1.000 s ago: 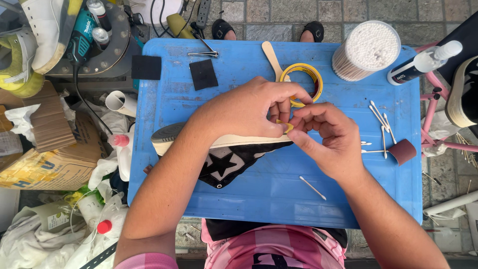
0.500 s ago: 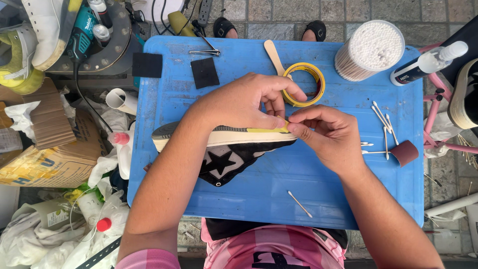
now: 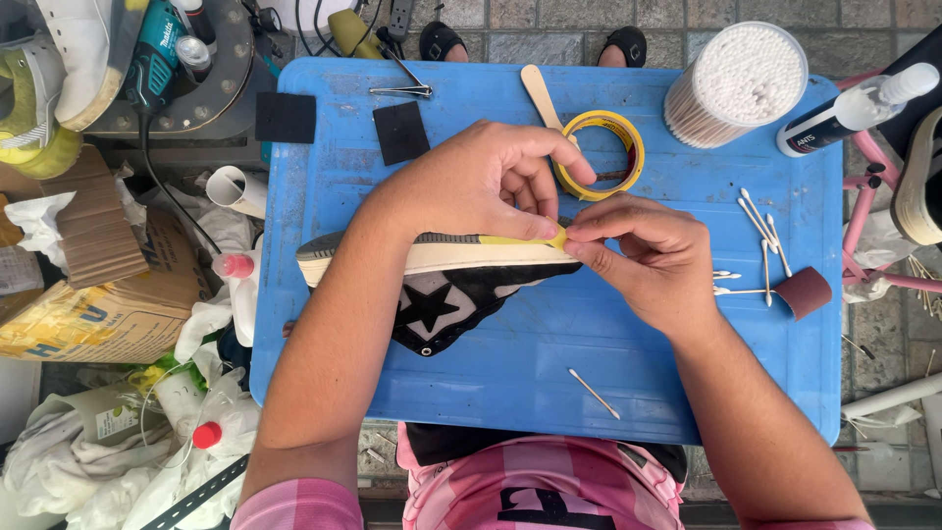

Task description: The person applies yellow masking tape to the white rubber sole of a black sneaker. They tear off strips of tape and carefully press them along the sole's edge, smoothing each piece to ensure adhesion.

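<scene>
A: While the black shoe point(image 3: 442, 285) lies on its side mid-table point(image 3: 324, 196), how far has the taping got?

B: Yellow tape point(image 3: 520, 238) covers part of the sole edge; the heel toward 9 o'clock is bare. Both hands, left point(image 3: 471, 182) and right point(image 3: 653, 255), pinch the strip.

A: Hidden?

B: The toe, under the 2 hands.

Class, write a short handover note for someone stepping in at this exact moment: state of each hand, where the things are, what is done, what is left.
Left hand: fingertips press yellow tape onto the sole edge of the black sneaker.
Right hand: pinches the tape's end at the toe.
Sneaker lies on its side on the blue table. Tape roll and wooden stick lie behind the hands; cotton swabs and a small sandpaper roll lie to the right.
Done: tape covers the sole edge near the toe.
Left: the heel end shows no tape.
</scene>
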### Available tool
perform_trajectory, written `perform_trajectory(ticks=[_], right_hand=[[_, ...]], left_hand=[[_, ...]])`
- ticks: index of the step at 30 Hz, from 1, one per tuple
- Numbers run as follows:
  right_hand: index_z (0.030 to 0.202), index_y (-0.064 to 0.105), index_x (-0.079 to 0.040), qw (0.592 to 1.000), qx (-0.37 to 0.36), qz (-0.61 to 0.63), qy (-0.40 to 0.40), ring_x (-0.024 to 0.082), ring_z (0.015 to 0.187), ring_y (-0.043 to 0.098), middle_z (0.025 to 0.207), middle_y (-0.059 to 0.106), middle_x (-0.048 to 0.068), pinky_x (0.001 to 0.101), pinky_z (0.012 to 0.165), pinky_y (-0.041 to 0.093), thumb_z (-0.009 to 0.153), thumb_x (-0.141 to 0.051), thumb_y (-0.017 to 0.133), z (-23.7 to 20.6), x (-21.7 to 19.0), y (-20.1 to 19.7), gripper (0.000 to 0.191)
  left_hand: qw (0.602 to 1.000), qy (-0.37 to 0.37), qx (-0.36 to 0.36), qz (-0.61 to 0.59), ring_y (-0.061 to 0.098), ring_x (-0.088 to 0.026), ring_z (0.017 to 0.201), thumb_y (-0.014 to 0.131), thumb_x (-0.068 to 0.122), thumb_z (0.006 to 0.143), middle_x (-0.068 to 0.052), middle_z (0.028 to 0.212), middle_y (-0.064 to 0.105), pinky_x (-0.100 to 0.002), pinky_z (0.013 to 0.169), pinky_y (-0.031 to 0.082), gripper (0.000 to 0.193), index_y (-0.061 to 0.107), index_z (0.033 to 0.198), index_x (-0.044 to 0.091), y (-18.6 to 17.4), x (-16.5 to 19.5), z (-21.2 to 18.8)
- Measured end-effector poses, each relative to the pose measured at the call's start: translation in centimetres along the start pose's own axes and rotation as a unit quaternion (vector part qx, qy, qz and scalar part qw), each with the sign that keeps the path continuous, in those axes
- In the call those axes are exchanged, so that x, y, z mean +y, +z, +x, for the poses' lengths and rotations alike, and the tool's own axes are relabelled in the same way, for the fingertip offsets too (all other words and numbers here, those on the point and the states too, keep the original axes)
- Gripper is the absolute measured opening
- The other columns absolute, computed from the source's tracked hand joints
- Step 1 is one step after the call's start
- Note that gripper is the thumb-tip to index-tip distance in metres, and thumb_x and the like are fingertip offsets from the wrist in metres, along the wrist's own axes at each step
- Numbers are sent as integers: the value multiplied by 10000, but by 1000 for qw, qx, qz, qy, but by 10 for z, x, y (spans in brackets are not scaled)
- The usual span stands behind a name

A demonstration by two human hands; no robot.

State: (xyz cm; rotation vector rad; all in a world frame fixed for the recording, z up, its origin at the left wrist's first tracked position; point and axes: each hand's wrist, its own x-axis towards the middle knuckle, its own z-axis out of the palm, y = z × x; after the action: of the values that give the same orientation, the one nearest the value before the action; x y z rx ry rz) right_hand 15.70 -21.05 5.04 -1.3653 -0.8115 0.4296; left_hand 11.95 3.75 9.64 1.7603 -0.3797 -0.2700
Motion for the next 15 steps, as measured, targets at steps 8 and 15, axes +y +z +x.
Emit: perform_trajectory(ticks=[8,15], right_hand=[[1064,743,17,996,6,-84,-27,165,995,713,1084,738,130,268,829,588,930,70,754,3,-4,3,144],[1037,746,17,987,10,-147,-67,192,991,714,1064,752,128,283,851,592,915,60,778,5,-5,6,134]], left_hand=[[999,18,6,47,674,-47,673,824,98,827,-21,824,752,-199,613,529,414,660,1203,49,0,-3,0],[999,-37,6,26,681,-49,661,810,75,804,-28,805,734,-193,583,524,398,640,1161,37,-1,3,-1]])
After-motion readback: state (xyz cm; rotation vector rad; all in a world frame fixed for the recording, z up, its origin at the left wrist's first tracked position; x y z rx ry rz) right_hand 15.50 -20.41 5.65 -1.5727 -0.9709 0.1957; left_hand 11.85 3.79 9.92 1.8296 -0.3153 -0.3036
